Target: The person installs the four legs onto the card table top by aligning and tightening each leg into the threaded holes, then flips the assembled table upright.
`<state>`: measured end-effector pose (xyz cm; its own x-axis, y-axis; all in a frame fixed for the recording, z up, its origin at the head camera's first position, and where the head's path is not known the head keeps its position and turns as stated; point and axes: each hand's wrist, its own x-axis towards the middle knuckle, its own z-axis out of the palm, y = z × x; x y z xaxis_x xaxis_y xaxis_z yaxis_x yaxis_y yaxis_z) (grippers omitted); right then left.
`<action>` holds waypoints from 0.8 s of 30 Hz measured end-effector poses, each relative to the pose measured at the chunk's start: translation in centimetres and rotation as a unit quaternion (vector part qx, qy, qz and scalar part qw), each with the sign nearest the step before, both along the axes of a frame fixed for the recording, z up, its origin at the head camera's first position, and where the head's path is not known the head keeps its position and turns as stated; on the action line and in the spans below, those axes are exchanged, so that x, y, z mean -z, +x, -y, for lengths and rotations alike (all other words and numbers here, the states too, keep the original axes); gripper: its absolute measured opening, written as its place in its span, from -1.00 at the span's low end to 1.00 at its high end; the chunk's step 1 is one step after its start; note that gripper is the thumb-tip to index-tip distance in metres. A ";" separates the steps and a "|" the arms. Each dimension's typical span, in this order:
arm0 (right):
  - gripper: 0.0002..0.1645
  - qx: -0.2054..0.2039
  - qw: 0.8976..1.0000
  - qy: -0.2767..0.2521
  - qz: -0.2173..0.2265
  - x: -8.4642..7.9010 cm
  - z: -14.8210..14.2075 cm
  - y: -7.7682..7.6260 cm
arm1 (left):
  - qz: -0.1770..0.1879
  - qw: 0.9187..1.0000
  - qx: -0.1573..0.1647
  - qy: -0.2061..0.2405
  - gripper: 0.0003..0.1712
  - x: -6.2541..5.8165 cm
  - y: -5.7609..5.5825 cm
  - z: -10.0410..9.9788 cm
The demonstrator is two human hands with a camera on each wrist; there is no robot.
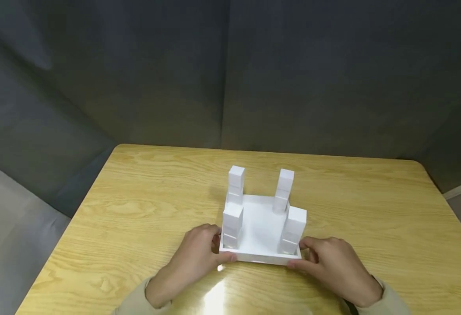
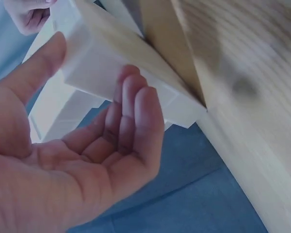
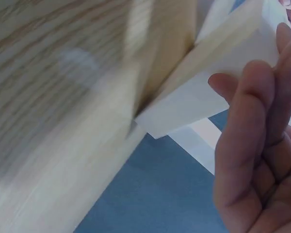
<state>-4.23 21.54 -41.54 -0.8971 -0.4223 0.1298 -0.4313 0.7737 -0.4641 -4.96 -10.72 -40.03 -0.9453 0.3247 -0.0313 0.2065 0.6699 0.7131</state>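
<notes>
A shallow white tray with a low rim is on the wooden table, with tall white block stacks standing upright in its corners. The near-left stack and near-right stack stand closest to the hands. My left hand grips the near-left corner, thumb on the front wall and fingers along the side. At the near-right corner, my right hand holds the tray the same way. In both wrist views the tray looks tilted, its near edge raised off the tabletop and its far end touching it.
Two more white stacks, the far-left stack and the far-right stack, stand at the tray's back corners. The wooden table has rounded far corners. Dark curtains hang behind it.
</notes>
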 end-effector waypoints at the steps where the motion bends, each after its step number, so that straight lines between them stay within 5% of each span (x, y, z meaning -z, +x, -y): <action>1: -0.54 -0.001 1.000 -0.007 -0.001 -0.1 -0.1 0.2 | 0.008 1.000 0.000 0.005 -0.44 -0.2 0.1 0.1; 11: -0.69 -0.012 0.999 -0.031 -0.001 -1.8 -0.3 1.2 | 0.028 0.999 -0.019 0.033 -0.62 -1.7 1.0 0.7; 24: -0.70 0.001 0.999 -0.035 -0.014 -3.8 -0.4 2.9 | 0.036 0.998 -0.018 0.043 -0.58 -3.7 2.4 0.8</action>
